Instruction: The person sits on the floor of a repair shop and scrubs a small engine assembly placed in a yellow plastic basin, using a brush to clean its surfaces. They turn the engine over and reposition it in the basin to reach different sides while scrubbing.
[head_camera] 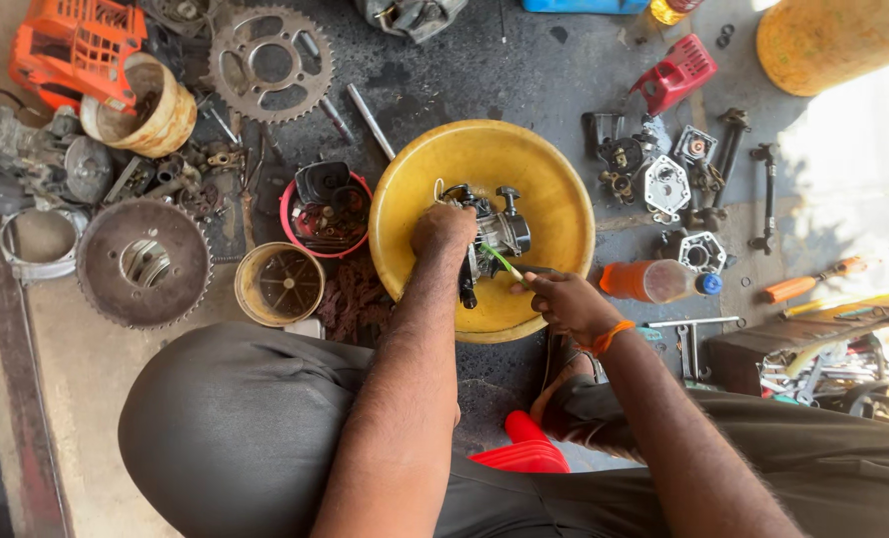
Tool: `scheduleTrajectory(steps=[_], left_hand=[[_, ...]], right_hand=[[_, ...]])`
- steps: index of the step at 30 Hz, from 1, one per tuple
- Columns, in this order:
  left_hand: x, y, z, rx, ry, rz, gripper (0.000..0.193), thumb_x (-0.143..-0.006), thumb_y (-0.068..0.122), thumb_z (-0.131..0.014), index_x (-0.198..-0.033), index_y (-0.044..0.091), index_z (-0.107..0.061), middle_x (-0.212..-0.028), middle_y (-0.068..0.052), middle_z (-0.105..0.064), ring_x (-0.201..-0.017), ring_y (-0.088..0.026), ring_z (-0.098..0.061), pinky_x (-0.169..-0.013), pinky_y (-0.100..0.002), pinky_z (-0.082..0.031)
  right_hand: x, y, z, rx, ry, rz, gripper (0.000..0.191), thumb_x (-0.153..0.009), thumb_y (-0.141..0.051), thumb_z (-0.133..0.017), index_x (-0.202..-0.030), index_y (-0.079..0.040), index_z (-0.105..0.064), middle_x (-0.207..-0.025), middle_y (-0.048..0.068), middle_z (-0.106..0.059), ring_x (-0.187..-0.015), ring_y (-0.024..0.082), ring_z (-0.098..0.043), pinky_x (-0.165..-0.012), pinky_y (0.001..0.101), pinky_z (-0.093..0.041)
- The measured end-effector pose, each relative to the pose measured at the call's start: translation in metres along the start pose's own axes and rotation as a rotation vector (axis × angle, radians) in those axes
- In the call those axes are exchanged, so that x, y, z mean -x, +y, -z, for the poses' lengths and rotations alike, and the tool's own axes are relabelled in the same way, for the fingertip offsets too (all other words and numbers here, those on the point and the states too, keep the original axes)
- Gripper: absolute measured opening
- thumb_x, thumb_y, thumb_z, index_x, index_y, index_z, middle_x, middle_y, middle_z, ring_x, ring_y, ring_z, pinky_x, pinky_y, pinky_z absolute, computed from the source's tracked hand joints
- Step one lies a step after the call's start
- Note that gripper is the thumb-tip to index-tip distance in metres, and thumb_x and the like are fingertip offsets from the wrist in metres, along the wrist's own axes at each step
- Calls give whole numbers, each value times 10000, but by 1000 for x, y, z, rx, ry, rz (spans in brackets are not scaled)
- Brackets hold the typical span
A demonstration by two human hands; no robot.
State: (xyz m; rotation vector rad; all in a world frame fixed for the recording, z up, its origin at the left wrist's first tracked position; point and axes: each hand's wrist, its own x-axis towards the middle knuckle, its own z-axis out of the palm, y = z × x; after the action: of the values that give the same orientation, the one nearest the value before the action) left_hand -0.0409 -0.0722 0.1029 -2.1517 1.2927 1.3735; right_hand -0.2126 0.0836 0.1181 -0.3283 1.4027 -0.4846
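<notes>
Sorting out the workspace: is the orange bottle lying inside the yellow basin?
No, the orange bottle lies on the floor right of the yellow basin.

I am in a small engine repair workshop, and I sit low over a stained, oily concrete floor [524, 60]. Many metal parts lie loose on it around me. There is a large grey toothed steel sprocket [271, 64] at the top and a rusty brown toothed disc [143, 263] at the left. An orange plastic engine cover [76, 45] lies in the corner. At the right I see small silver cast metal housings [667, 185] and a dark steel wrench [766, 197]. Before me stands a wide yellow plastic basin [554, 189] with a small grey metal carburettor [494, 235] inside.
</notes>
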Motion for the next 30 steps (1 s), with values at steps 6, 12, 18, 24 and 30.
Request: scheduleTrajectory(steps=[6,12,18,24,30], left_hand=[[-1,-3,2,17,34,5,647,-980,565,-595,-1310,9,-629,-1234,-188,-709,-1086,-293,-734,-914,-426,-621],[2,0,-5,-146,47,-51,619,-981,575,-598,-1266,31,-669,-1240,-184,-697,-1087,-303,-714,-909,-440,-614],[1,-4,-11,-124,39,-63,707,-1007,607,-554,-1329,-23,-572,-1270,-231,-637,-1067,-325,-697,-895,-444,-604],[-8,-9,-17,-147,52,-27,780,-989,611,-575,-1407,-35,-450,-1296,-245,-605,-1048,-327,-713,-861,-444,-631],[-13,-10,-15,-141,117,-91,662,-960,625,-606,-1255,33,-641,-1207,-201,-687,-1056,-336,-699,-897,-475,-591]], right_hand=[[-14,5,-2,-208,-98,-181,389,-1079,-385,-520,-1156,-41,-685,-615,-71,-345,-441,53,-259,-389,232,-219],[-18,17,-13,274,70,-19,428,-1044,-390,-528,-1126,-23,-731,-582,-37,-345,-426,93,-283,-377,290,-217],[-35,29,-9,89,1,16,426,-1060,-410,-531,-1115,-52,-756,-548,-48,-357,-406,88,-293,-370,292,-227],[-54,26,-15,832,286,192,383,-1030,-384,-557,-1054,-73,-779,-745,104,-715,-631,237,-667,-632,408,-558],[-71,26,-72,906,610,434,364,-1038,-357,-517,-993,-37,-683,-882,236,-717,-795,441,-701,-704,542,-547]])
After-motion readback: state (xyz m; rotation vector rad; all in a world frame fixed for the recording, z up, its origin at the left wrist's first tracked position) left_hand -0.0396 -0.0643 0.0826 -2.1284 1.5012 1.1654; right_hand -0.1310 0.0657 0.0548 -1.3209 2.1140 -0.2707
